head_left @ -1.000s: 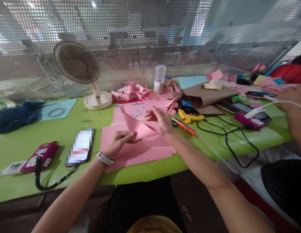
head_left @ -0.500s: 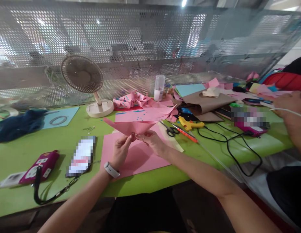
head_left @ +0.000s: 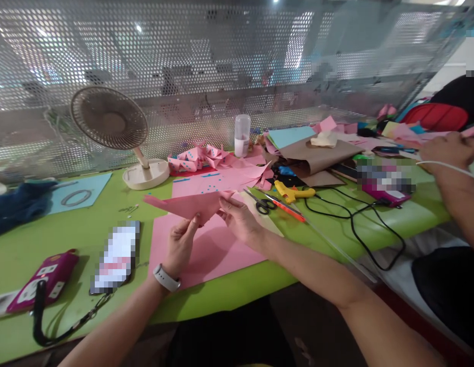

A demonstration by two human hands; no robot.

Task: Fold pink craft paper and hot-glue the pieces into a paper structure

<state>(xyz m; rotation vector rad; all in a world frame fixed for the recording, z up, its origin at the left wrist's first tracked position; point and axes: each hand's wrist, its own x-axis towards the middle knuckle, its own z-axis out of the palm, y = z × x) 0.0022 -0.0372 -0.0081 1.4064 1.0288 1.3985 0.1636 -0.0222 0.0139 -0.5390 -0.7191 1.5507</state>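
Note:
Between both hands, a folded piece of pink paper [head_left: 191, 205] is held up above the table. My left hand [head_left: 181, 243], with a pale band at the wrist, pinches its lower edge between thumb and fingers. At the paper's right end my right hand [head_left: 239, 219] grips it, thumb on the near side. Beneath them lies a large flat pink sheet [head_left: 206, 255] on the green table [head_left: 221, 300]. Just right of it are black-handled scissors [head_left: 264, 205], a cutter with an orange handle [head_left: 288, 208] and a yellow glue gun [head_left: 293, 192].
A small fan [head_left: 145, 173] stands at the back left, beside folded pink paper pieces [head_left: 199, 157] and a clear bottle [head_left: 242, 136]. A phone [head_left: 116, 257] and a purple power strip [head_left: 46, 283] lie at the left. Another person's hand [head_left: 449, 150] is at the far right.
My right hand has slid from the paper's lower middle to its right end, while my left still pinches the lower edge. The paper has tilted. The whole view has shifted slightly right.

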